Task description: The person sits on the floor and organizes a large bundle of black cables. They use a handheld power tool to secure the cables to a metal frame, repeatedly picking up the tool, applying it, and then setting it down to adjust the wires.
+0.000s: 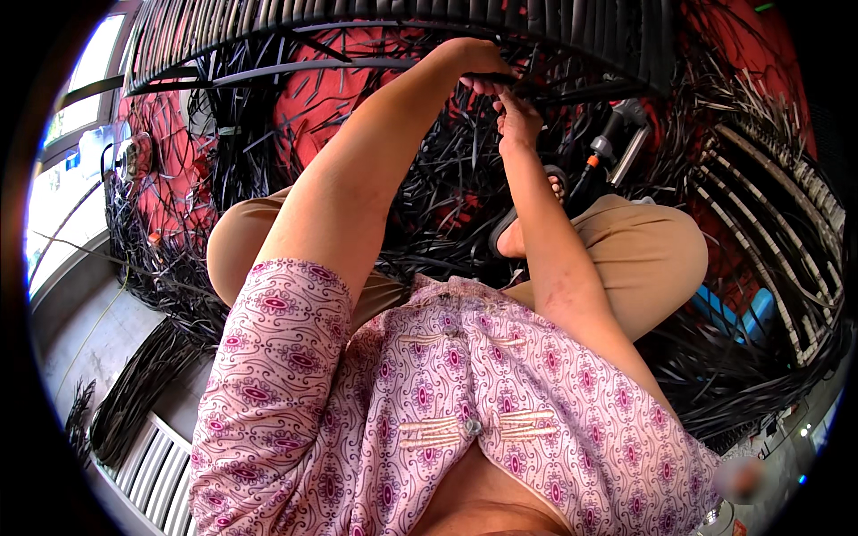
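Observation:
A long frame wrapped in black strips (393,20) spans the top of the view. Near its lower edge, right of the middle, my two hands meet. My left hand (485,64) reaches over from the left, its fingers curled around a black strip that crosses the palm. Just below it my right hand (519,121) points upward, its fingers drawn together in a pinch close to the left fingertips. What the right fingers hold is too dark and small to make out. Loose black strips (447,174) lie heaped beneath both hands.
Red floor covering (308,107) shows between the strips. A power-tool-like object with an orange ring (594,159) lies right of my right hand. At the right stands a curved, partly wrapped frame (760,223), with a blue plastic item (758,313) nearby. A strip bundle (147,384) lies lower left.

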Demonstrator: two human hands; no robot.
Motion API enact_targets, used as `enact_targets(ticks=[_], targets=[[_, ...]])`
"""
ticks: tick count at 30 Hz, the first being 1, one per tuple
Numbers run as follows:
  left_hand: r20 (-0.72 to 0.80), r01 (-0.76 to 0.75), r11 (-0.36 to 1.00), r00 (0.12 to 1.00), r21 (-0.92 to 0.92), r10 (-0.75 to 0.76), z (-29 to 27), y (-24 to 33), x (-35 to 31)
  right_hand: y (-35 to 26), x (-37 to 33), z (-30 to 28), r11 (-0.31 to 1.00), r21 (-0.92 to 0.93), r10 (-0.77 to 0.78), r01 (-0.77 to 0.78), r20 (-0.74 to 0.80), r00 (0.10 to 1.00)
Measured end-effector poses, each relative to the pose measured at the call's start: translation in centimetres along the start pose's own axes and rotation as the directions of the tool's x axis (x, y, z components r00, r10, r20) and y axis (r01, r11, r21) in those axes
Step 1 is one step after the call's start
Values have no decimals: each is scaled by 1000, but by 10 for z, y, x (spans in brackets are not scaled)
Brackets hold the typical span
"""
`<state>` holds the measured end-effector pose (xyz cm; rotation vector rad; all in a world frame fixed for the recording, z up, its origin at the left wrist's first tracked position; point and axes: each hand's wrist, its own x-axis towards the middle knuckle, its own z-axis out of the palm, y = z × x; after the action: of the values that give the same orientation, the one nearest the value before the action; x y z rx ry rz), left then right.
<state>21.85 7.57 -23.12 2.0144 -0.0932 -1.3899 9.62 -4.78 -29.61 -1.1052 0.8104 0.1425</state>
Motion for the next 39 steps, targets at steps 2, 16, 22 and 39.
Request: enact_targets(ticks=[2, 16, 22, 39], targets=[[19, 42, 999, 999, 28, -43, 4, 11, -2, 0, 1, -3, 1000, -8, 0, 0, -5, 1000], [156, 74, 995, 984, 67, -84, 5, -12, 59, 3, 10, 6, 998, -66, 9, -9, -11, 1000], [63, 91, 988, 993, 127, -99, 7, -8, 59, 4, 8, 9, 998, -64, 4, -7, -41, 999], [86, 107, 984, 989, 142, -120, 7, 9, 30, 3, 20, 8, 989, -75, 127, -129, -24, 992]])
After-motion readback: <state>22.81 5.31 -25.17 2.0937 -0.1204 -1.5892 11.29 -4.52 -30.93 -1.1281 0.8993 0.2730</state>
